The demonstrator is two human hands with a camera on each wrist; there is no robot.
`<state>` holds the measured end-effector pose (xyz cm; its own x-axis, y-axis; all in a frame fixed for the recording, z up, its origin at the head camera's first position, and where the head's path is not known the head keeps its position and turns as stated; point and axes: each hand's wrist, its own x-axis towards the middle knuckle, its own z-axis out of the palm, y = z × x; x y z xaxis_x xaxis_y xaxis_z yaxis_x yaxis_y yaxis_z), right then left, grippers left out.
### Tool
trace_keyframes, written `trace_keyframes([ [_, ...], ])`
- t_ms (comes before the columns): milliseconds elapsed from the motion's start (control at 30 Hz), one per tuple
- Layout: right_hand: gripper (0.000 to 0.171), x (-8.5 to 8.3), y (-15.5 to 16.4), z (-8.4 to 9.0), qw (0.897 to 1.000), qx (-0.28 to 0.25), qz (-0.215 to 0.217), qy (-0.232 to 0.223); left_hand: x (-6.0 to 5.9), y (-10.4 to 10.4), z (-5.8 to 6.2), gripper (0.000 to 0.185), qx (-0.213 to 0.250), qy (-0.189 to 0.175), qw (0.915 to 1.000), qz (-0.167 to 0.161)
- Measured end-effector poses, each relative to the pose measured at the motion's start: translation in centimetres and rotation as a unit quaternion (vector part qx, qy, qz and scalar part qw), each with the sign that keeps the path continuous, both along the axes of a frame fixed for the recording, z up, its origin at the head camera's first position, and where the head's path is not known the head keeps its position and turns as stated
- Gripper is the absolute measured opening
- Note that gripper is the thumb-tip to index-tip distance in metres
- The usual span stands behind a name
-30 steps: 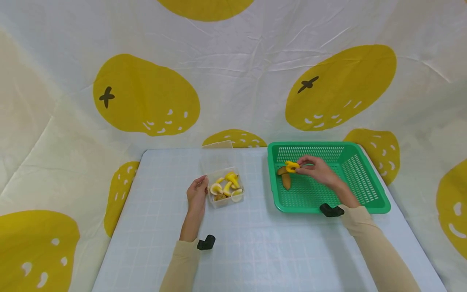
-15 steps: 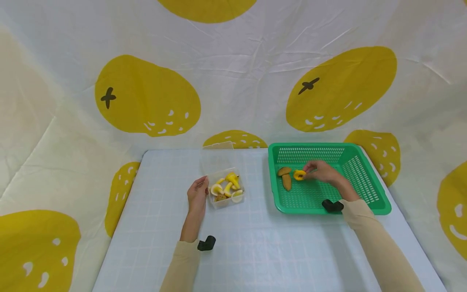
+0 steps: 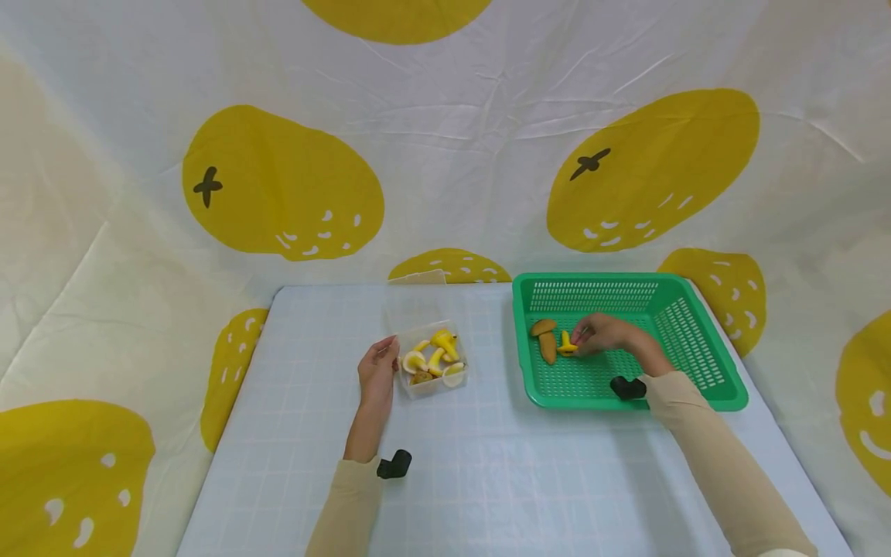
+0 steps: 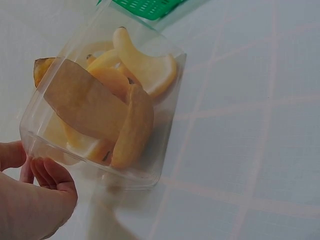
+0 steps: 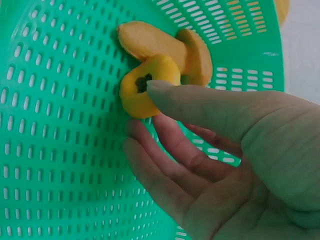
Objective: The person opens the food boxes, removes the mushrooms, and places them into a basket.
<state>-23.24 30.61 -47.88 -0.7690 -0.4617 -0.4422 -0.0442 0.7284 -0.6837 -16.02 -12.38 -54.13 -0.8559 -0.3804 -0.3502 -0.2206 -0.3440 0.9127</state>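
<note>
Yellow-fruit cloth hangs behind a pale checked worktop (image 3: 487, 464). Going left to right, the left hand (image 3: 377, 371) comes first: its fingers (image 4: 47, 172) curl against the near left corner of a clear box (image 3: 431, 360), thumb on the other side of that corner, a grip that looks meant to hold the light box steady. Just right of that grip, inside the box, lie toy mushrooms (image 4: 117, 107) in yellow, cream and brown, heaped against each other, with a cardboard-coloured label (image 4: 82, 102) on the wall facing the wrist.

Further right, well apart from the box, stands a green basket (image 3: 696, 340). The right hand (image 3: 607, 334) reaches low inside it, near its left end. The grip here is a pinch: thumb tip on top of a small yellow mushroom (image 5: 145, 90), fingertips under and beside it, the other fingers loosely spread. This mushroom is at the basket floor, though whether it rests fully there I cannot tell. Just beyond the fingertips lies a brown mushroom (image 5: 165, 50), touching the yellow one; setting them together seems to keep the pieces gathered at one end.
</note>
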Motion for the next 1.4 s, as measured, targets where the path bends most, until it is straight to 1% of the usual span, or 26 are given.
trace_keyframes([
  [133,0.030,0.3,-0.1,0.5,1.000,-0.009,-0.004,-0.004,0.0,0.1,0.1,0.029,-0.002,0.003,1.0000,0.002],
  [233,0.030,0.7,-0.3,1.0,1.000,-0.024,-0.011,0.008,0.1,0.2,0.1,0.028,-0.005,0.004,1.0000,0.003],
  [467,0.030,1.2,-1.1,1.4,0.995,-0.059,-0.013,0.079,0.0,0.1,0.0,0.029,-0.008,0.001,1.0000,0.004],
  [633,0.032,1.5,-2.7,2.3,0.991,-0.080,-0.033,0.097,-0.1,0.1,-0.2,0.030,-0.005,0.004,1.0000,0.004],
  [700,0.031,1.5,-3.4,2.5,0.990,-0.092,-0.046,0.096,0.0,0.1,-0.2,0.030,-0.004,0.005,1.0000,0.004],
  [800,0.028,1.7,-4.5,2.8,0.986,-0.115,-0.055,0.107,0.0,0.1,-0.2,0.031,-0.002,0.003,1.0000,0.003],
  [933,0.025,1.9,-5.9,3.0,0.981,-0.141,-0.066,0.112,-0.1,0.0,-0.1,0.033,0.008,-0.003,1.0000,-0.002],
  [1067,0.028,1.8,-7.4,3.0,0.980,-0.160,-0.082,0.088,0.0,-0.2,0.0,0.037,0.015,-0.008,0.9998,-0.010],
  [1200,0.030,1.7,-9.0,3.0,0.975,-0.194,-0.090,0.060,0.0,-0.2,0.0,0.036,0.014,-0.006,0.9998,-0.011],
  [1400,0.028,1.5,-11.5,3.0,0.972,-0.203,-0.089,0.077,0.1,-0.1,-0.1,0.032,0.004,0.001,1.0000,-0.007],
])
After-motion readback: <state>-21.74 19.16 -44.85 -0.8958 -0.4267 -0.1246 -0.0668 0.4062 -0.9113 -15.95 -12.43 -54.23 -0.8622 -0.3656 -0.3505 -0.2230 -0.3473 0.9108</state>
